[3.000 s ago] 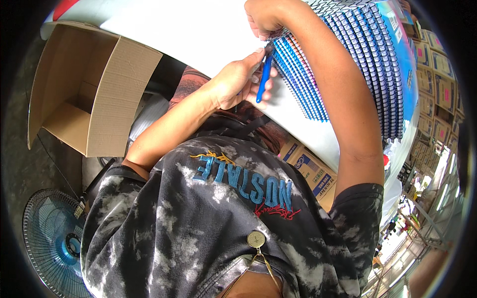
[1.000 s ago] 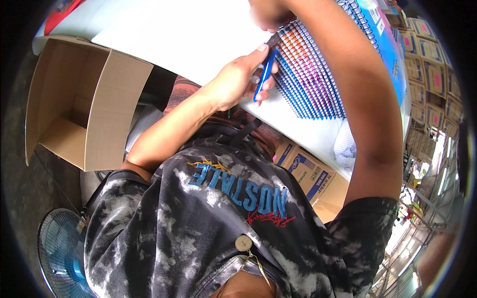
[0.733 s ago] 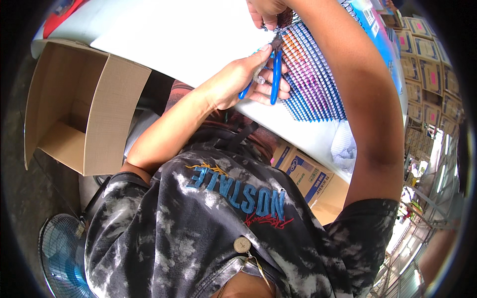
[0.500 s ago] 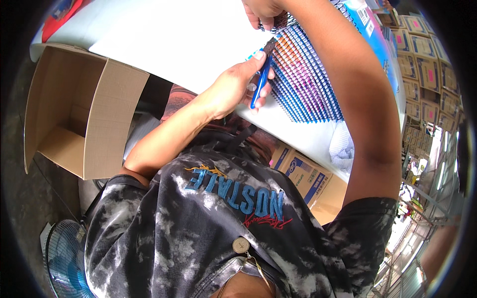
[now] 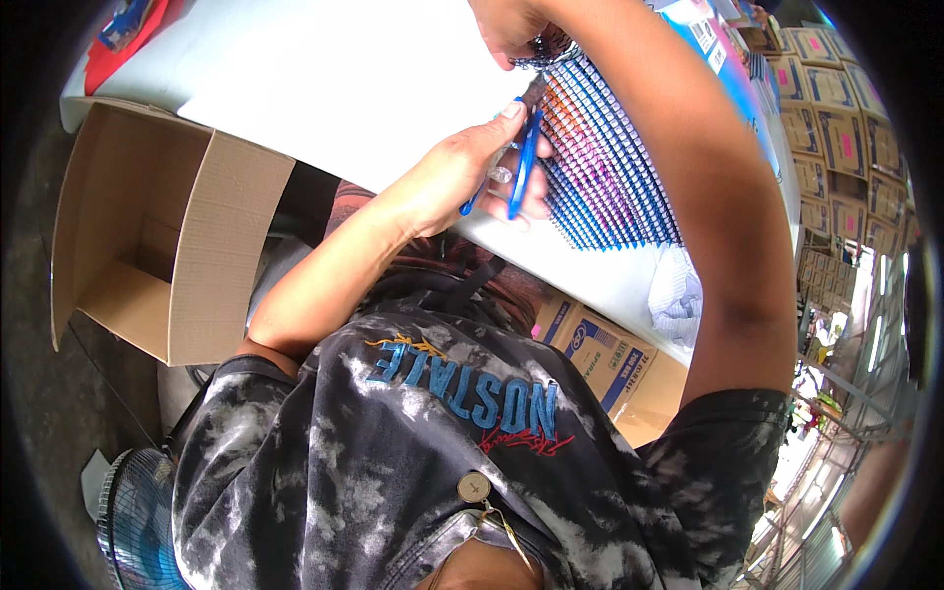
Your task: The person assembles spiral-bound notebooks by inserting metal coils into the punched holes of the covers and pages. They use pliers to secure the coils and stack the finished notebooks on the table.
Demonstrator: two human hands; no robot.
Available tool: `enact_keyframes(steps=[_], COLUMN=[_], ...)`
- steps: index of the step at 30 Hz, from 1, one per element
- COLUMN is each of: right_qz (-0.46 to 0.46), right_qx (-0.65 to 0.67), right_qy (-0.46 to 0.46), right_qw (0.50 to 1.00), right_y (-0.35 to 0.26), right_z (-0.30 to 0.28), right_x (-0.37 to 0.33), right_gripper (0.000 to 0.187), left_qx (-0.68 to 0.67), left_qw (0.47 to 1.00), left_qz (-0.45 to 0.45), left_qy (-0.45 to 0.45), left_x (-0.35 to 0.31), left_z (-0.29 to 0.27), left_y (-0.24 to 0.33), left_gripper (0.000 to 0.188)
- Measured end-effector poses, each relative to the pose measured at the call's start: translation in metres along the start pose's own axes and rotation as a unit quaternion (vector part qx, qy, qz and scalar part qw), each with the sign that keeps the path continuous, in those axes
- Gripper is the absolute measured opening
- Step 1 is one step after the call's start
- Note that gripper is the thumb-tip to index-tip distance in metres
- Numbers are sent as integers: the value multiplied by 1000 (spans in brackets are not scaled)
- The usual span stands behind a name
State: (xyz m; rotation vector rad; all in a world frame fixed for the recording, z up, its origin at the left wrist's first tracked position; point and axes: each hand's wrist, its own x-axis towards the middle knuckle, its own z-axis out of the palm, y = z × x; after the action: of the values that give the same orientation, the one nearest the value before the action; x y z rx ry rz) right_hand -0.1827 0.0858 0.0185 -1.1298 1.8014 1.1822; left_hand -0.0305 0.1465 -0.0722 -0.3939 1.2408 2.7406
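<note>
On my camera, the spiral books [image 5: 615,172] are on the right part of the table [image 5: 324,79], with the right hand [image 5: 513,28] at their far end. The pliers [image 5: 524,172] are in the left hand [image 5: 462,172], left of the books. One box [image 5: 221,236] is by the table's near edge, on my left, with a fan [image 5: 143,521] behind it.

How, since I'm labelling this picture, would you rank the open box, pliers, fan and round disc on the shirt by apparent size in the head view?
Largest to smallest, as they look:
Open box
Fan, partly out of view, judged by what shows
Pliers, partly covered
Round disc
</note>
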Motion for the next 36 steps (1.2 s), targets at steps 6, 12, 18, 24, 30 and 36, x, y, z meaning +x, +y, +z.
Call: enact_keyframes(steps=[6, 12, 18, 24, 30, 36], right_qz=[56, -60, 30, 3, -90, -163], right_qx=[86, 12, 27, 66, 51, 33], right_qy=[-51, -60, -39, -29, -76, -54], right_qw=[993, 996, 998, 997, 992, 985], right_y=[-7, 11, 2, 13, 19, 23], right_z=[-3, -5, -7, -9, -10, -13], right_x=[-17, -15, -19, -40, -26, -27], right_gripper=[29, 25, 29, 32, 38, 45], left_qx=[-5, -8, -1, -28, -47, -13], left_qw=[1000, 1000, 1000, 999, 999, 999], left_qz=[13, 10, -1, -19, -6, 14], left_qy=[-2, -21, -14, -16, -25, -30], left_x=[9, 4, 6, 4, 8, 6], left_z=[7, 3, 13, 14, 12, 6], left_y=[8, -2, 12, 15, 15, 9], left_gripper=[55, 51, 59, 58, 57, 59])
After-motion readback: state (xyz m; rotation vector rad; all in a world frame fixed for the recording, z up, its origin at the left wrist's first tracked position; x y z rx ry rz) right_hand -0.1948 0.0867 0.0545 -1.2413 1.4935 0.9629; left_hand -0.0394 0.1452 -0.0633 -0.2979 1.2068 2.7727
